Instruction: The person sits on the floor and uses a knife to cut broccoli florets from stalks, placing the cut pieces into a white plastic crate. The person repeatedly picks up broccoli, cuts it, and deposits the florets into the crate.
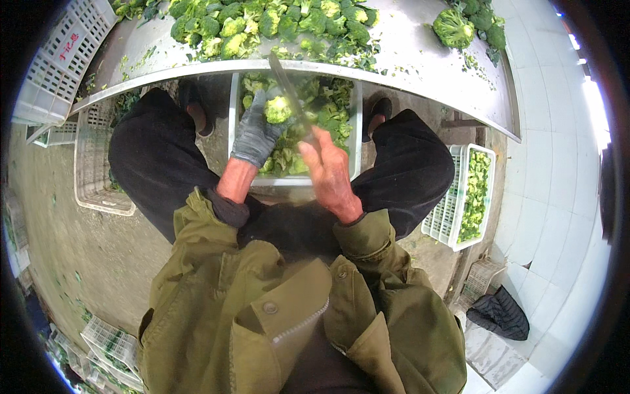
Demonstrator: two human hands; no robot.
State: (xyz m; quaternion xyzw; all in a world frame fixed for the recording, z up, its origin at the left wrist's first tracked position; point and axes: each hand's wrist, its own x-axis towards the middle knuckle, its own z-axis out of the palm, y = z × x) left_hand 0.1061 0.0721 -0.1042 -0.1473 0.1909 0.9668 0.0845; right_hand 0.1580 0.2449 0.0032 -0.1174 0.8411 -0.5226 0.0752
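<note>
My left hand (257, 132), in a grey knit glove, holds a broccoli floret (278, 109) over a white plastic crate (357, 147) between my legs. Cut broccoli pieces (339, 129) fill much of that crate. In my bare right hand (330, 170) is a knife (288, 88). Its blurred blade points up and to the left, passing close by the floret; whether the two touch I cannot tell. Beyond the crate, a pile of broccoli (275, 22) lies on the metal table (403, 59).
The table's metal edge crosses just past my hands. A larger broccoli head (453, 28) lies at the table's right. Another crate of florets (475, 197) stands by my right leg, an openwork crate (101, 162) by my left. A white crate (69, 54) sits at the upper left.
</note>
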